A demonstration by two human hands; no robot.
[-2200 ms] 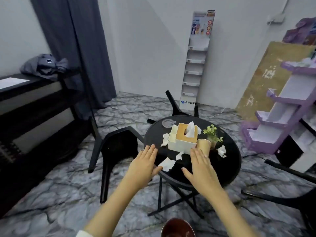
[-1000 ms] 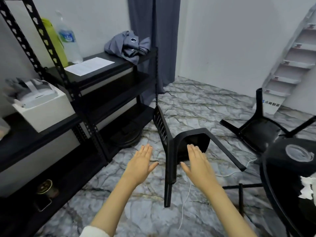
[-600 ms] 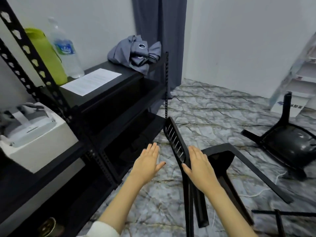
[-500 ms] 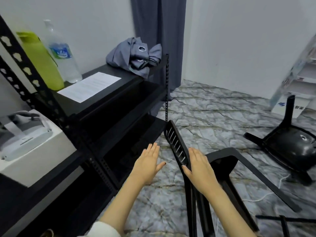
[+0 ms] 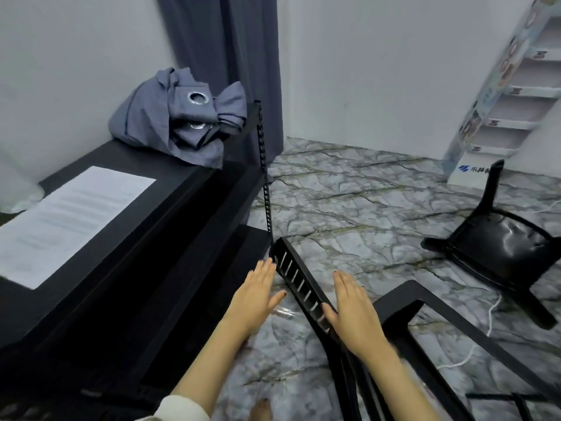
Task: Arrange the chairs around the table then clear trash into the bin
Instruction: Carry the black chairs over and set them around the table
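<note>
A black chair (image 5: 303, 284) stands right below me, its slatted back running from upper left to lower right and its armrest (image 5: 425, 302) off to the right. My left hand (image 5: 258, 294) hovers flat just left of the chair back, fingers straight. My right hand (image 5: 353, 311) is flat on the other side, its thumb against the back's top edge. A second black chair (image 5: 501, 247) lies tipped over on the marble floor at the right. The table and the trash are out of view.
A black metal shelf rack (image 5: 121, 238) fills the left, with a paper sheet (image 5: 66, 220) and a bundled grey curtain (image 5: 179, 117) on top. A white display stand (image 5: 504, 95) leans at the far right. A white cord (image 5: 485, 332) trails across the floor.
I turned from the table to the chair by the rack and moved closer. Both hands came down on either side of the chair back, and my view tilted further down.
</note>
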